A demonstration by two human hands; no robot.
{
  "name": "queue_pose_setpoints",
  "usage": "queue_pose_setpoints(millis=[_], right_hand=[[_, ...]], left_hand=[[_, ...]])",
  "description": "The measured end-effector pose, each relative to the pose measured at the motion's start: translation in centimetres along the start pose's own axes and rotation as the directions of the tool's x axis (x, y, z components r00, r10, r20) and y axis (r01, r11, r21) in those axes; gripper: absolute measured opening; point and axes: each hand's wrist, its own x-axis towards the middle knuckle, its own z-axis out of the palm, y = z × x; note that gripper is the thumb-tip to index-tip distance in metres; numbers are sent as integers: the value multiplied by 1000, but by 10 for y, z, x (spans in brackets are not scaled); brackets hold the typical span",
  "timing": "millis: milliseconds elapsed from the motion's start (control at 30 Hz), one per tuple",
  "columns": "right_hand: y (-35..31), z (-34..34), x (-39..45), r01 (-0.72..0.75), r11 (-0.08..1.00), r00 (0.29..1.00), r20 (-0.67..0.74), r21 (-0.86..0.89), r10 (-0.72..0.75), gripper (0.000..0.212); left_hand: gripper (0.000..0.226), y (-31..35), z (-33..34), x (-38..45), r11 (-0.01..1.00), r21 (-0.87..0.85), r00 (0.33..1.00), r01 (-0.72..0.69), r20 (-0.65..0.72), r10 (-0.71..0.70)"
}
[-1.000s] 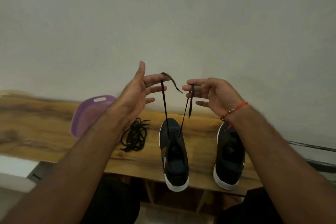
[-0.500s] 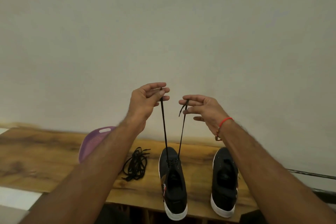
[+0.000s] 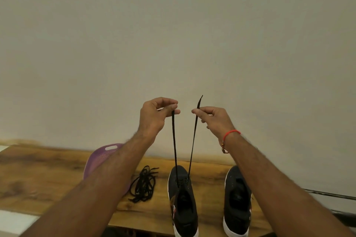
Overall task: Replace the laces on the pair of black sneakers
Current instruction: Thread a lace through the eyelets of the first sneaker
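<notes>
Both hands are raised side by side above the wooden bench (image 3: 48, 169), each pinching one end of a single black lace (image 3: 174, 140) that runs down to the left sneaker (image 3: 183, 194) directly beneath them. The left hand (image 3: 154, 115) holds its strand between thumb and forefinger, the remaining fingers curled; the end of that strand is hidden inside the pinch. The right hand (image 3: 213, 119) pinches the other strand slightly below its tip, so the free end stands up above the fingers. The two strands hang taut and near-parallel, converging at the forward eyelets of the left sneaker, where a few crossings appear to be threaded; the rest of the throat looks open. In my judgement the ends are held up level to compare their lengths and to draw slack out of the first rows before threading further. The right sneaker (image 3: 238, 198) stands below the right forearm, just beside the first and apart from it; its eyelets appear unlaced, though the dark upper makes this hard to confirm. A loose bundle of black laces (image 3: 143, 184) lies on the bench below the left forearm, between that arm and the left sneaker; whether it is the removed or the spare set cannot be told. A purple perforated basket (image 3: 102, 157) sits partly hidden behind the left forearm. Assessment: the task is at an early stage, one shoe begun and the other pending.
</notes>
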Motion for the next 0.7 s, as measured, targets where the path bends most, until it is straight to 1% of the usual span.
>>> queue_pose_setpoints(millis=[100,233,333,467,533,633,700], right_hand=[[-3,1,4,35,997,999,-20,71,-34,17],[-10,4,9,91,990,994,-61,104,-85,13],[-13,7,11,108,990,992,-79,95,-101,11],[-18,10,11,119,989,989,-92,86,-111,9],[-20,11,12,123,989,989,-91,86,-115,11],[-21,12,15,127,990,988,-95,69,-120,9],[-24,12,17,134,990,987,-92,34,-131,9]], left_hand=[[11,1,-1,8,995,88,999,-42,-24,44],[17,5,-6,17,990,127,997,-57,-40,62],[11,6,-7,21,982,182,996,-57,-63,69],[7,6,-7,23,976,212,996,-52,-61,67],[5,5,-7,24,968,242,995,-64,-61,81],[6,4,-11,30,965,241,992,-101,-51,116],[6,7,-14,35,949,298,991,-107,-43,126]])
